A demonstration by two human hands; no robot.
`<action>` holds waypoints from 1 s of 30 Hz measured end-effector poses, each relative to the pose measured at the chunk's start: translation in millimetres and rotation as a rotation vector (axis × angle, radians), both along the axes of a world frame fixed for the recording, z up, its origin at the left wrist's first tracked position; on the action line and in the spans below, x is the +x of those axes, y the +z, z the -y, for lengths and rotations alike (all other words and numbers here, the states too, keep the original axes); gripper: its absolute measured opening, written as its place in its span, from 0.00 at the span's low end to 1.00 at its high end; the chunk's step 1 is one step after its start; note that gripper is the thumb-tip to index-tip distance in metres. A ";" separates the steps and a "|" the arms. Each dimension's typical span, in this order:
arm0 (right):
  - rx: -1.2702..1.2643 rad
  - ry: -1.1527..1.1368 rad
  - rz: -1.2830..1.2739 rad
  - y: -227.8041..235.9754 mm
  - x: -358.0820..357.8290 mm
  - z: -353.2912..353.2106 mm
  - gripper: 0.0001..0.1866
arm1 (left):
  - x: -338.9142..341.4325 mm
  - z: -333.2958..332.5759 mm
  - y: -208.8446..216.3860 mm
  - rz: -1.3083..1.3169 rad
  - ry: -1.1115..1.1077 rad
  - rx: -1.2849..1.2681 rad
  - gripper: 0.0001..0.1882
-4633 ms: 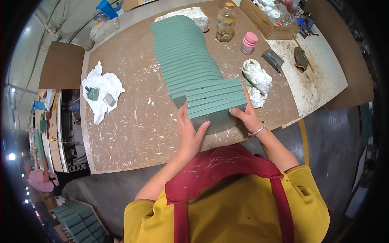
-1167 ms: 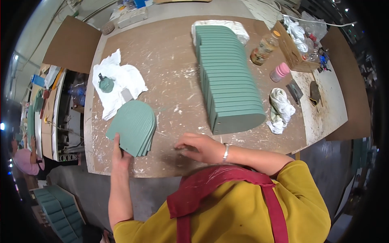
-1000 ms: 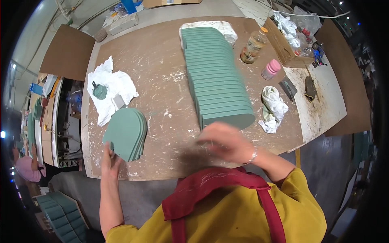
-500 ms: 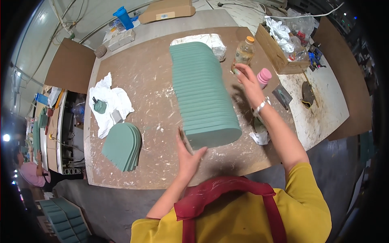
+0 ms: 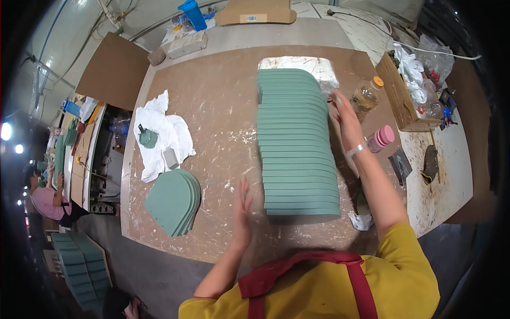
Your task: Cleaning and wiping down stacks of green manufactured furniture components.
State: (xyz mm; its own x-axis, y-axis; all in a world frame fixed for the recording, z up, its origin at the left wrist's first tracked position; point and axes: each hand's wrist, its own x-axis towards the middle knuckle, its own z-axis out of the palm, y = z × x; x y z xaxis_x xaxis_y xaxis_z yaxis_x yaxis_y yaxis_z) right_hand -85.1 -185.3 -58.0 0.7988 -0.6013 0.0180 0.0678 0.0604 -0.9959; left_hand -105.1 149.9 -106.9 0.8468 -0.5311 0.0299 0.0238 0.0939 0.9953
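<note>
A long overlapping row of flat green rounded pieces (image 5: 298,143) runs from the far side of the brown work board towards me. My left hand (image 5: 242,215) is raised upright beside the near left end of the row, fingers straight and a gap away from the pieces. Along the far right side of the row is my right hand (image 5: 348,125), its fingers stretched out, empty and close to the edges; contact cannot be made out. A white wrapped block (image 5: 324,69) lies at the row's far end. To the left sits a smaller fanned pile of green pieces (image 5: 172,202).
Right of my right hand stand an orange-capped bottle (image 5: 367,98) and a pink-lidded jar (image 5: 381,139). A white cloth (image 5: 170,130) holds a small green pot (image 5: 148,139) at left. A cardboard box of scraps (image 5: 406,101) stands far right. A person in pink (image 5: 45,199) works far left.
My right hand has moved from beside the bottle to the row's right side. My left hand has come away from the row's near corner. The row now lies straighter towards me.
</note>
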 end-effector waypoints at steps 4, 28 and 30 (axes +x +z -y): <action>0.273 0.171 0.017 -32.9 -51.1 -54.2 0.33 | 42.6 14.8 23.1 -0.341 0.130 0.134 0.34; 0.706 -0.135 -0.232 -54.7 -122.7 -141.1 0.32 | 23.1 13.2 42.1 -0.478 0.031 -0.059 0.30; 0.602 -0.094 -0.155 -74.5 -116.2 -138.5 0.32 | 26.9 9.8 26.7 -0.401 0.116 -0.056 0.32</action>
State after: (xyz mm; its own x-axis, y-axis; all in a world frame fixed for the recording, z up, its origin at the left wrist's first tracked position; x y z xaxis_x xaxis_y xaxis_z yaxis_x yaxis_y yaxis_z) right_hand -201.3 -46.9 -132.5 0.7086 -0.5377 -0.4569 -0.0422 0.6141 -0.7881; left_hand -78.2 140.1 -80.2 0.8512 -0.4385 -0.2884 0.3948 0.1728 0.9024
